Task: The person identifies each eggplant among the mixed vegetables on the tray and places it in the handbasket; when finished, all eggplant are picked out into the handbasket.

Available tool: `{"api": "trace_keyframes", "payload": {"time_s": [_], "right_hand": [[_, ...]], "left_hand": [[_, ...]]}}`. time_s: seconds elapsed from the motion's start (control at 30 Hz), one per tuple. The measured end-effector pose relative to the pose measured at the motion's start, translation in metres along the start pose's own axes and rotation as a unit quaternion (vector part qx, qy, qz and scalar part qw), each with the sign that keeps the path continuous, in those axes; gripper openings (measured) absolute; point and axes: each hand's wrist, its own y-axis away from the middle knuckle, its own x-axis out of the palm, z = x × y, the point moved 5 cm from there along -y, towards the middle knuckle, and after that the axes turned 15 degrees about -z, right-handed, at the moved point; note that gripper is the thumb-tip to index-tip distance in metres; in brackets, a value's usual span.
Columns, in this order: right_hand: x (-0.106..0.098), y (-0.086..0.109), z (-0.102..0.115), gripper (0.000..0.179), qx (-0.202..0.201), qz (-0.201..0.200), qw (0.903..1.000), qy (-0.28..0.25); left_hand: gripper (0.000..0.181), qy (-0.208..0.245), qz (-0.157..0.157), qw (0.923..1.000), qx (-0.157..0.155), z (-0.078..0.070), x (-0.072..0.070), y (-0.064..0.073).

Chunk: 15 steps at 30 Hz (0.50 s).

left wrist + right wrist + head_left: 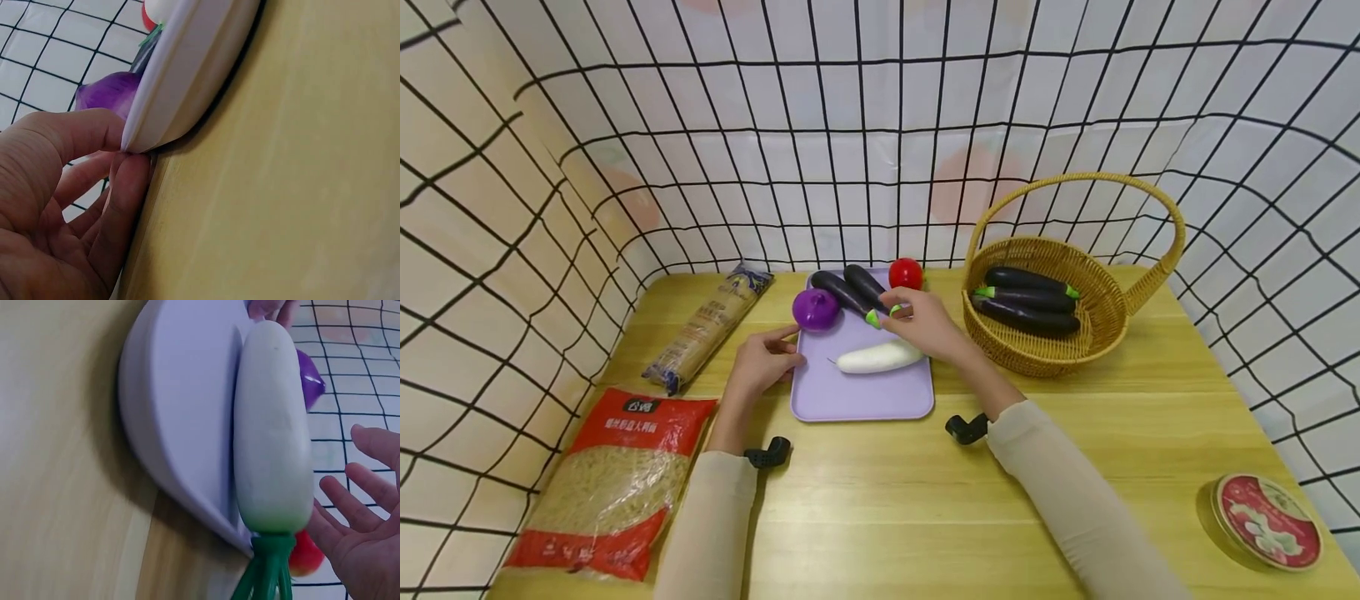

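A lilac tray (857,402) bears a white radish (880,357), two eggplants (841,293), a purple onion (815,310) and a red tomato (906,273). At the tray's left edge, my left hand (762,360) holds the rim between thumb and index finger; the left wrist view shows those fingertips (112,134) right at the rim. My right hand (928,323) hovers over the tray's right side, near the green eggplant stems, holding nothing. In the right wrist view its fingers (359,500) are spread and loosely bent, beyond the radish with its green top (269,562).
A wicker basket (1045,358) with several eggplants (1030,300) stands right of the tray. Packed noodles (707,329) and a red pasta bag (617,475) lie on the left. A round tin (1266,521) sits at the front right. Black wire grid (865,142) encloses the table.
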Motion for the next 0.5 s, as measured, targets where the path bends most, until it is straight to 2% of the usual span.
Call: {"api": "trace_keyframes", "payload": {"time_s": [0.33, 0.5], "right_hand": [[0.018, -0.016, 0.000, 0.049, 0.004, 0.009, 0.9996, 0.025], [0.023, -0.018, 0.000, 0.050, 0.012, 0.008, 0.9993, 0.033]], "left_hand": [[0.061, -0.008, -0.032, 0.9994, 0.009, -0.007, -0.001, 0.003], [0.061, -0.005, -0.034, 0.9994, 0.006, -0.006, 0.001, 0.003]]}}
